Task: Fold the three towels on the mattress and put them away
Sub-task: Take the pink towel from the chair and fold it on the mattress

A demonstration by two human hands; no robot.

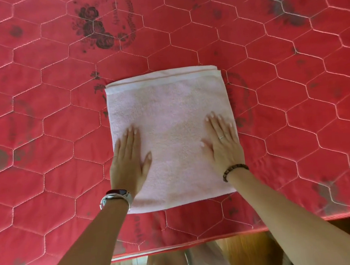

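Note:
A pale pink towel (169,120) lies folded into a rough square on the red quilted mattress (50,124), near its front edge. My left hand (128,158) lies flat on the towel's left side, fingers straight and together. My right hand (222,140) presses flat on the towel's right side, fingers straight, a ring on one finger. The towel's far edge shows stacked layers. No other towel is in view.
The mattress has a hexagon stitch pattern and dark flower prints. Its front edge (181,245) runs across the bottom of the view, with a wooden bed frame (247,252) below it. My legs show beneath that edge.

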